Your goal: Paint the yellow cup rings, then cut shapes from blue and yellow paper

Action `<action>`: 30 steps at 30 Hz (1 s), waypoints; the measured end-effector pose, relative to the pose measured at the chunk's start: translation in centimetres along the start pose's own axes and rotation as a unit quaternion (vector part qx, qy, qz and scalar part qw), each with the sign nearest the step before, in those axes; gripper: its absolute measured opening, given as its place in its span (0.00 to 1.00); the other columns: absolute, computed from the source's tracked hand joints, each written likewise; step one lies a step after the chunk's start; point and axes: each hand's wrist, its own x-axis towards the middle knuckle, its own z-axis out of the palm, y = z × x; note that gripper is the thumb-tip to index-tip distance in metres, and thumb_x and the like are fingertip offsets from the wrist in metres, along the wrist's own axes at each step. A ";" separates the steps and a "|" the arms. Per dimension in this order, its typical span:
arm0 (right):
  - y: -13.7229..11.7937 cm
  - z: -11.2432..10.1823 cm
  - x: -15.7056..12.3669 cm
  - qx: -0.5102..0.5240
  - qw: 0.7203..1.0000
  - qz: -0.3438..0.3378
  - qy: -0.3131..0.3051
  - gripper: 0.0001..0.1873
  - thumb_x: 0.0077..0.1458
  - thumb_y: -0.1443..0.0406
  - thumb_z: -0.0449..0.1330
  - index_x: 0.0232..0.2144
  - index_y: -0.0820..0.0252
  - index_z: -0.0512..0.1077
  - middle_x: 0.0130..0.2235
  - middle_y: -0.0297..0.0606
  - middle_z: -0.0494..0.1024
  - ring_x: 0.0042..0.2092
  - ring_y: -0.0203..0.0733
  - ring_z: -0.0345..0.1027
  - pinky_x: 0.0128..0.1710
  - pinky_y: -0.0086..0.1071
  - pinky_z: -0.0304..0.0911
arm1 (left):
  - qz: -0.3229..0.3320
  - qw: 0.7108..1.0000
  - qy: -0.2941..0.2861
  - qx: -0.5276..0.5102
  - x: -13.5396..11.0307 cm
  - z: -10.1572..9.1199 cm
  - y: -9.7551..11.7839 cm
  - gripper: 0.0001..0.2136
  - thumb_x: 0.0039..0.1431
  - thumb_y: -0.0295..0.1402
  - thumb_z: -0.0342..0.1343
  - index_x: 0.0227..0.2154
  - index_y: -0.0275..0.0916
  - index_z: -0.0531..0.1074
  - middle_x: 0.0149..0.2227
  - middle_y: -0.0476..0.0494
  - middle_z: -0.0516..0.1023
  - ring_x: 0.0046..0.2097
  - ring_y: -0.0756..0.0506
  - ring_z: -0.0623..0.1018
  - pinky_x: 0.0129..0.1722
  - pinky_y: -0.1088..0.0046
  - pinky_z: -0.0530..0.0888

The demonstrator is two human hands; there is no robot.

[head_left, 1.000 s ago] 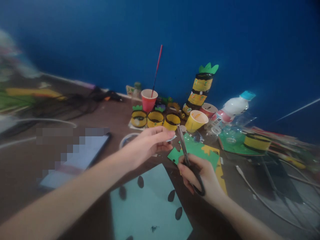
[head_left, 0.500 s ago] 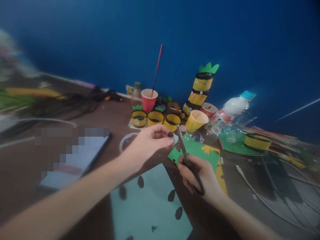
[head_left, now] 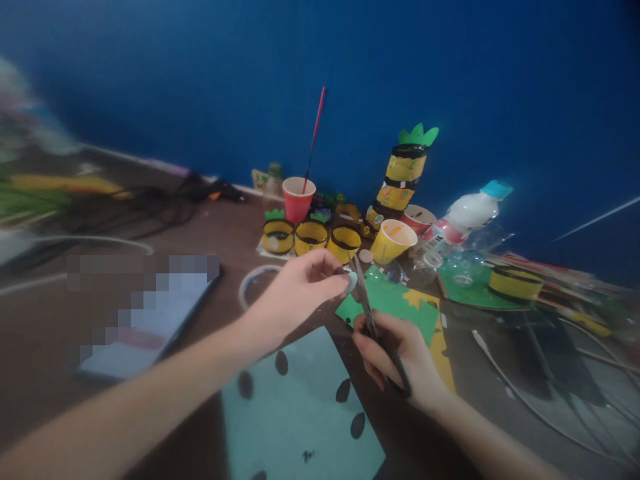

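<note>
My left hand (head_left: 305,293) pinches a small pale blue piece of paper (head_left: 353,283) between thumb and fingers, with something dark at its edge. My right hand (head_left: 395,353) is wrapped round the black handles of a pair of scissors (head_left: 367,307). The blades point up and away from me, slightly parted, right beside the pale piece; whether they touch it I cannot tell. Below both hands lies a light blue sheet (head_left: 300,407) with several dark drop-shaped spots. Green paper (head_left: 400,310) lies behind my right hand, over a yellow sheet (head_left: 443,353) with cut-out edges.
Yellow-and-black rings (head_left: 311,239) stand behind my left hand, near a red cup (head_left: 299,200) holding a thin stick. A pineapple-like tower (head_left: 404,173), yellow cup (head_left: 395,241) and white bottle (head_left: 470,217) stand farther right. A tape roll (head_left: 245,293), phone-like device (head_left: 165,320) and white cable (head_left: 520,400) lie around.
The scissor blades have opened a little and come closer to the pale blue piece. My left hand has barely shifted.
</note>
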 end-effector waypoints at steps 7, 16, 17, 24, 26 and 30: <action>-0.1 -0.1 0.0 -0.007 1.000 -0.001 0.003 0.13 0.53 0.58 0.58 0.26 0.61 0.63 0.13 0.23 0.59 0.13 0.27 0.52 0.13 0.21 0.46 | 0.036 0.997 -0.016 0.064 0.0 -0.2 -0.4 0.06 0.52 0.35 0.55 0.27 0.40 0.65 0.27 0.53 0.67 0.31 0.52 0.67 0.32 0.75 0.63; 0.0 -0.1 0.1 -0.013 1.000 -0.004 0.004 0.12 0.53 0.58 0.58 0.26 0.61 0.63 0.13 0.23 0.58 0.13 0.27 0.52 0.13 0.21 0.46 | 0.050 0.996 -0.005 0.072 0.0 0.0 -0.5 0.04 0.49 0.34 0.55 0.26 0.40 0.66 0.28 0.51 0.70 0.30 0.51 0.68 0.33 0.74 0.65; 0.0 -0.1 0.1 -0.014 1.000 -0.005 0.005 0.12 0.53 0.58 0.57 0.26 0.61 0.64 0.13 0.23 0.58 0.13 0.27 0.52 0.13 0.21 0.46 | 0.048 0.996 -0.006 0.073 0.0 0.0 -0.5 0.04 0.49 0.34 0.55 0.26 0.40 0.66 0.28 0.51 0.70 0.30 0.50 0.68 0.33 0.74 0.66; -0.3 0.0 0.0 -0.016 1.000 0.005 0.006 0.13 0.53 0.58 0.58 0.26 0.60 0.63 0.13 0.23 0.58 0.13 0.27 0.52 0.13 0.21 0.46 | 0.046 0.995 -0.024 0.088 0.0 0.0 -0.6 0.05 0.51 0.34 0.54 0.27 0.40 0.66 0.28 0.52 0.69 0.31 0.50 0.69 0.33 0.74 0.66; -0.3 0.0 0.0 -0.016 1.000 0.007 0.007 0.13 0.52 0.58 0.58 0.25 0.60 0.63 0.12 0.23 0.58 0.13 0.27 0.51 0.13 0.21 0.46 | 0.041 0.995 -0.022 0.086 -0.1 0.0 -0.6 0.05 0.50 0.35 0.54 0.27 0.40 0.66 0.27 0.52 0.69 0.31 0.50 0.69 0.32 0.74 0.65; -0.2 -0.1 0.0 -0.014 1.000 0.003 0.002 0.13 0.52 0.57 0.58 0.25 0.60 0.63 0.13 0.24 0.58 0.13 0.27 0.51 0.13 0.21 0.46 | 0.042 0.995 -0.007 0.091 -0.1 -0.1 -0.5 0.05 0.50 0.35 0.55 0.26 0.40 0.65 0.27 0.52 0.69 0.30 0.50 0.68 0.32 0.74 0.65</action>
